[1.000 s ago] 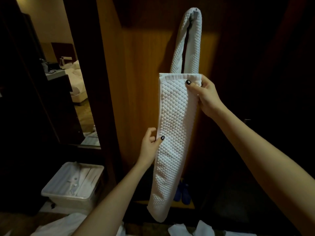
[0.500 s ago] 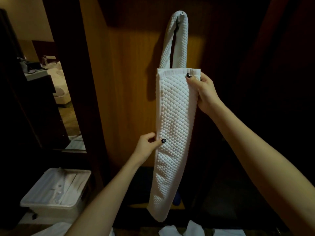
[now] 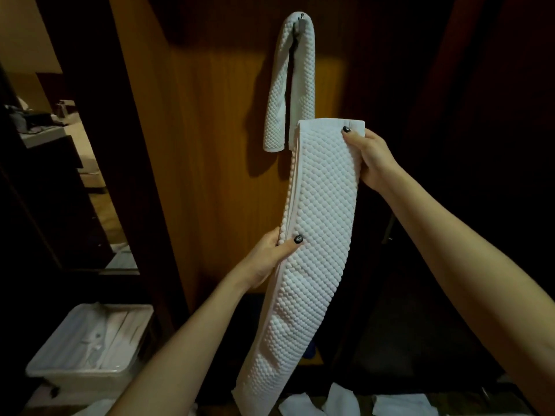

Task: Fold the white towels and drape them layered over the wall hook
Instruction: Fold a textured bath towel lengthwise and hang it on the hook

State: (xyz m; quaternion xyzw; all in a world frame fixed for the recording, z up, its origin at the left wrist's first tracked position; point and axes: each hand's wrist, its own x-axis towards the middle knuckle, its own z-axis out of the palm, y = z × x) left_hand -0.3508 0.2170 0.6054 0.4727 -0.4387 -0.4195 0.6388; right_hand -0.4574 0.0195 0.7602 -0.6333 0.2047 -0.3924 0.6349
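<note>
A white bobbled towel [image 3: 300, 76] hangs doubled over the wall hook [image 3: 301, 16] on the wooden panel, its left end showing below. In front of it I hold a second white towel [image 3: 318, 235], folded into a long narrow strip that hangs down toward the floor. My right hand [image 3: 371, 156] pinches its top right corner, thumb on the front. My left hand [image 3: 271, 259] grips its left edge about halfway down, thumb across the front. The strip's top sits lower than the hook and to its right.
A white plastic bin [image 3: 90, 343] with cloth inside stands low at the left. More white cloths [image 3: 345, 402] lie on the floor below the towel. A dark door frame [image 3: 99, 145] and a lit room beyond are at the left; the right side is dark.
The held towel has shifted right, uncovering the hanging towel's left end. My left hand now wraps the strip's left edge more fully. The view has swung slightly.
</note>
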